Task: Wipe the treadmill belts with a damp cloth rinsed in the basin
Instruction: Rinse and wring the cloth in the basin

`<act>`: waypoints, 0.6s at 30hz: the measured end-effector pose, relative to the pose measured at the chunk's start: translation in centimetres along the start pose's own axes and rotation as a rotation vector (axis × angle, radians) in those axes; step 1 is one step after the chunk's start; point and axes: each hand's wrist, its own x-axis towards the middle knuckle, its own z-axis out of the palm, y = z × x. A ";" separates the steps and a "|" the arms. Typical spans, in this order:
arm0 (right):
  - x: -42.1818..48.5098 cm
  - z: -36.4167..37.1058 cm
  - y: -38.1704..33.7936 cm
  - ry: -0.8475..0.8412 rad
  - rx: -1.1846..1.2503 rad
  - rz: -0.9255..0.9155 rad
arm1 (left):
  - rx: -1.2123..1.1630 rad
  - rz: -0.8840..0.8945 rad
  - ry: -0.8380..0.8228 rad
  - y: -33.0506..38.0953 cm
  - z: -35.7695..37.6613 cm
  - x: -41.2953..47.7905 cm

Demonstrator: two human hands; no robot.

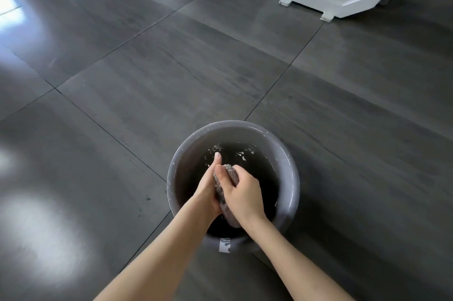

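Two-handed, squeezing a wet grey cloth (232,218) inside the round grey basin (290,173), over its dark water (259,166). Wrapping the left hand (207,194) around the cloth's side nearest the basin's left wall, palm pressing inward, thumb stretching straight out toward the basin's far rim. Hiding the other left fingers beneath the cloth, impossible to tell whether spread or bunched. Clamping the right hand (245,196) over the opposite side, fingers curling close together around the cloth's far end, thumb lying along its top.

Bunching the cloth into a thick roll between both palms, one end poking out toward the basin's far wall, the other hanging below the wrists toward the near wall. Unclear whether that lower end is dipping into the water. Reaching in with both bare forearms across the basin's near rim.

Showing pale flecks and ripples on the water by the basin's far wall, with droplets clinging along the rim. Carrying a white label (225,245) on the basin's near outer wall. Sitting on a dark, glossy tiled floor (159,75), with grout lines running out from under the basin. Looking past the basin's far right side to a white angular machine base (343,4), well apart from it and resting on small flat feet.
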 end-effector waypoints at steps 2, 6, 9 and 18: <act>0.5 0.4 0.5 0.014 -0.142 0.013 | 0.003 0.017 0.113 -0.4 -0.1 0.5; 1.9 0.6 1.5 0.006 -0.418 0.006 | 0.171 0.139 0.353 -0.8 -0.1 1.5; 3.0 0.6 2.2 -0.020 -0.558 -0.019 | 0.304 0.287 0.394 -1.1 0.2 1.9; 4.0 0.0 5.3 -0.358 -0.929 -0.111 | 0.585 0.341 0.388 0.1 -2.7 2.7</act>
